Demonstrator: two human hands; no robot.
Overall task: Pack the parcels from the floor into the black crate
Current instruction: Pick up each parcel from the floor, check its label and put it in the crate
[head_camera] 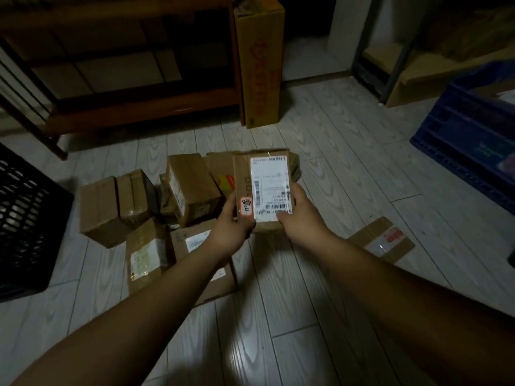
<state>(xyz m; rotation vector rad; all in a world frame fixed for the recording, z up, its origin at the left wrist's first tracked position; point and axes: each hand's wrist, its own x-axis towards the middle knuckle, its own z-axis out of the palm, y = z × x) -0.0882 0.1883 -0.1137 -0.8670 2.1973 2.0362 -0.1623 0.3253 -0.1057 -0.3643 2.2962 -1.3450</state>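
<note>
Parcel (243,176) held up at twelve o'clock, my left hand (232,221) and right hand (299,215) gripping its near corners, label (270,188) upward, probably for reading; black crate (25,218) waits at nine.

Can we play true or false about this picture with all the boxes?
1. Both hands hold one box with a white label. True: the left hand and the right hand grip the parcel from either side.
2. The black crate is on the right. False: the black crate is on the left; the one on the right is a blue crate.
3. More boxes lie on the floor. True: a pile sits on the floor.
4. The held box is already in the black crate. False: it is held up over the pile.
</note>
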